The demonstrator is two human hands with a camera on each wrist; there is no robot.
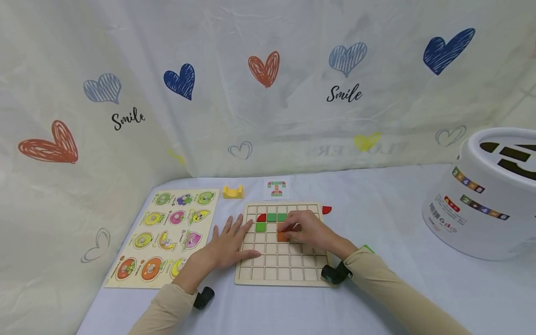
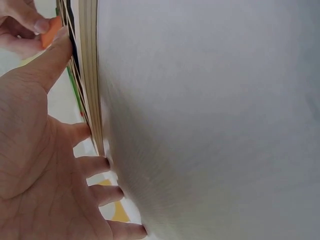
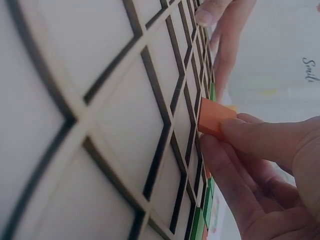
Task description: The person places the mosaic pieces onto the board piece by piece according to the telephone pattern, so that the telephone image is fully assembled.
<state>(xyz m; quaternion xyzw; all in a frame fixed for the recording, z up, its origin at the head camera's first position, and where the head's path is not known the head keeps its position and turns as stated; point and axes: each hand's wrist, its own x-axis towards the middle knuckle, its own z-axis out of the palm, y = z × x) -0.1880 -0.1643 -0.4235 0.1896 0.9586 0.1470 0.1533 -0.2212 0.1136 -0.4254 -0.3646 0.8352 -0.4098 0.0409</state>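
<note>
On the white cloth-covered surface [image 1: 389, 200], a light wooden square grid board [image 1: 272, 274] lies before you. Your right hand [image 1: 310, 229] pinches a small orange square tile [image 3: 214, 116] between thumb and fingers — down at the board's grid, right of its middle column's left side. Your left hand [image 1: 226, 249] is spread wide at the board's left edge, thumb over the grid. A red quarter-circle tile [image 1: 261, 217] and green square tiles [image 1: 271, 217] sit in far cells; a white printed card [image 1: 277, 188] lies just beyond.
</note>
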